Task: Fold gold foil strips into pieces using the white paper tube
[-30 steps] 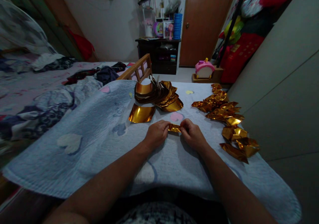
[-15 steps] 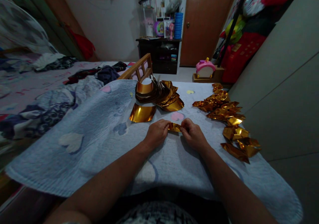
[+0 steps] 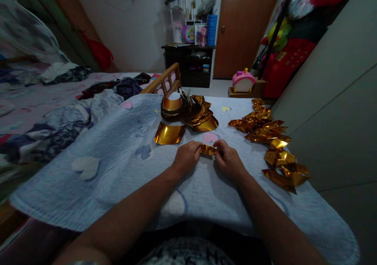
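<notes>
Between my two hands is a small folded piece of gold foil paper [image 3: 207, 150], just above the blue cloth. My left hand [image 3: 187, 155] pinches its left end, and my right hand [image 3: 227, 157] grips the right end; the fingertips hide both ends. Beyond my left hand a single gold foil sheet [image 3: 170, 134] lies curled on the cloth. Behind it sits a stack of gold foil sheets [image 3: 203, 113], fanned out and bent. To the right of my right hand runs a pile of folded gold foil pieces [image 3: 266, 131], shaped with pointed ends.
A blue cloth with heart patterns [image 3: 118, 170] covers the surface before me. A wooden rail [image 3: 160, 80] stands at its far edge. At left is a bed with rumpled clothes [image 3: 100, 107]; at right, a pale cabinet side [image 3: 335, 111]. A pink toy [image 3: 243, 81] sits beyond.
Both hands keep their hold on the folded foil, which tilts slightly between them. The whole view has shifted a little; the sheets and the pile lie as before.
</notes>
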The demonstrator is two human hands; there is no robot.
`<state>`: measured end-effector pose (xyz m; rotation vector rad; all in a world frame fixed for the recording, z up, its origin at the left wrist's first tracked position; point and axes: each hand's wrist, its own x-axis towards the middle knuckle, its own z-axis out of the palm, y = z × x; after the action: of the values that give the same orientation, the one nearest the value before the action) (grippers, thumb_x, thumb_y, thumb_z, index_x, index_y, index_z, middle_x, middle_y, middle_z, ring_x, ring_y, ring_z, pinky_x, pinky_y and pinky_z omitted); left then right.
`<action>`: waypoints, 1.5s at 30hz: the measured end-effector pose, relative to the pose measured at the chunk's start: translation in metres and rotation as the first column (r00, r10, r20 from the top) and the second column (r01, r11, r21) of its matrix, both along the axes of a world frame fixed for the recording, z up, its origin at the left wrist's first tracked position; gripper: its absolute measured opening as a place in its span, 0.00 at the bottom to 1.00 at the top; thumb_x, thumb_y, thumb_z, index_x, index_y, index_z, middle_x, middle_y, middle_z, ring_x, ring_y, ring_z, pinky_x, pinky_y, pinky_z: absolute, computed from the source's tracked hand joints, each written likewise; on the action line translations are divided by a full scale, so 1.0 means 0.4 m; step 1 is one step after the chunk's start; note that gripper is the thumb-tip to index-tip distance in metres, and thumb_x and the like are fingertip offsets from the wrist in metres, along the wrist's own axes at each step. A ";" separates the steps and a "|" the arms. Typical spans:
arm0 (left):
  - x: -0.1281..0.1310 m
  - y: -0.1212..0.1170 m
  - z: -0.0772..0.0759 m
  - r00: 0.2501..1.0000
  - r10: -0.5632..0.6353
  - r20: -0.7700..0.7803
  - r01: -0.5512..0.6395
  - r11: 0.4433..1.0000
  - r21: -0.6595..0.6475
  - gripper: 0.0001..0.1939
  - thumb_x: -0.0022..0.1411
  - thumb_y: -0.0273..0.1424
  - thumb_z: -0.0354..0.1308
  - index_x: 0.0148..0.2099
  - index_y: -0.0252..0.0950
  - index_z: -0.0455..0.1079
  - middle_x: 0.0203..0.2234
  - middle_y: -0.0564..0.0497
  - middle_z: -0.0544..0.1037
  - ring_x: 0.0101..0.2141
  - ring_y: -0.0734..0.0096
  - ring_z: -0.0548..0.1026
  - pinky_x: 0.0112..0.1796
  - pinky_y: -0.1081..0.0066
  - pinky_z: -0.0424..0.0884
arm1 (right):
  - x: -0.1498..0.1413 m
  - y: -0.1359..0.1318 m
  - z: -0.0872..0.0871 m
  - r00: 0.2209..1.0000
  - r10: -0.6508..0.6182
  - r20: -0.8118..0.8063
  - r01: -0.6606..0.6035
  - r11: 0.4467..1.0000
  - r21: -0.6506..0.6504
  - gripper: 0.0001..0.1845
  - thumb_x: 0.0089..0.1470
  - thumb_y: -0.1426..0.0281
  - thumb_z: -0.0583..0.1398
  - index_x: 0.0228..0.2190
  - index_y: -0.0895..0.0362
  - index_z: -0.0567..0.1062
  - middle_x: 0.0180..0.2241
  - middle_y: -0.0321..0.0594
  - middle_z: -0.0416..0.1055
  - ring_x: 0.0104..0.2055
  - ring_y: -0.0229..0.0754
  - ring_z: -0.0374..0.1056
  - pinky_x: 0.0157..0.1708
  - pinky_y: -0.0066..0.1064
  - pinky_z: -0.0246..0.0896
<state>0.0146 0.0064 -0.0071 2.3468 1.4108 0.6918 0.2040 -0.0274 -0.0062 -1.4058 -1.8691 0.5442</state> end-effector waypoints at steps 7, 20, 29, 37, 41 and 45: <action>0.002 -0.001 -0.003 1.000 0.019 -0.003 -0.019 1.000 -0.003 0.12 0.69 0.25 0.53 0.48 0.35 0.76 0.45 0.46 0.82 0.46 0.61 0.79 0.51 0.64 0.73 | -0.003 0.001 0.002 0.997 -0.072 -0.001 0.072 0.997 0.016 0.04 0.55 0.70 0.53 0.35 0.54 0.67 0.23 0.34 0.68 0.23 0.39 0.63 0.28 0.29 0.53; 0.007 -0.007 -0.001 0.999 0.016 -0.048 -0.014 0.999 0.037 0.12 0.69 0.25 0.52 0.48 0.35 0.76 0.42 0.45 0.82 0.43 0.61 0.79 0.46 0.65 0.74 | -0.014 0.000 0.001 0.994 -0.106 -0.022 0.107 0.993 0.049 0.05 0.56 0.70 0.53 0.31 0.54 0.68 0.26 0.38 0.72 0.26 0.40 0.66 0.30 0.30 0.55; 0.002 -0.004 -0.003 0.997 0.004 0.072 -0.008 0.998 0.064 0.11 0.68 0.25 0.52 0.47 0.36 0.76 0.42 0.47 0.82 0.43 0.63 0.79 0.47 0.66 0.74 | -0.009 0.000 -0.001 0.993 -0.114 -0.031 0.114 0.993 0.007 0.08 0.55 0.69 0.55 0.37 0.55 0.71 0.23 0.35 0.70 0.24 0.40 0.65 0.28 0.29 0.54; 0.009 -0.007 0.005 0.988 0.009 0.153 -0.006 1.000 -0.018 0.14 0.69 0.28 0.51 0.50 0.37 0.76 0.42 0.47 0.83 0.43 0.62 0.81 0.47 0.66 0.75 | -0.009 0.001 -0.004 0.994 -0.082 -0.067 0.082 0.997 0.004 0.07 0.57 0.69 0.54 0.34 0.55 0.73 0.30 0.40 0.76 0.30 0.42 0.71 0.33 0.30 0.59; 0.012 -0.006 0.003 0.982 -0.020 0.186 0.034 0.997 -0.073 0.15 0.70 0.27 0.50 0.50 0.37 0.76 0.42 0.47 0.83 0.43 0.62 0.81 0.48 0.66 0.75 | -0.009 0.003 -0.008 0.995 -0.081 -0.051 0.082 0.997 0.015 0.07 0.58 0.71 0.54 0.34 0.55 0.73 0.31 0.40 0.76 0.33 0.43 0.72 0.35 0.31 0.60; 0.011 -0.008 0.002 0.980 -0.024 0.199 0.043 0.995 -0.092 0.16 0.69 0.26 0.50 0.53 0.35 0.76 0.46 0.44 0.83 0.46 0.59 0.81 0.50 0.63 0.75 | -0.008 0.002 -0.008 0.996 -0.075 -0.044 0.076 0.997 0.015 0.07 0.58 0.71 0.54 0.35 0.55 0.73 0.31 0.40 0.77 0.33 0.42 0.72 0.36 0.30 0.61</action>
<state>0.0190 0.0032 -0.0062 2.1565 1.2864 0.8051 0.2007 -0.0266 -0.0096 -1.4362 -1.7746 0.5162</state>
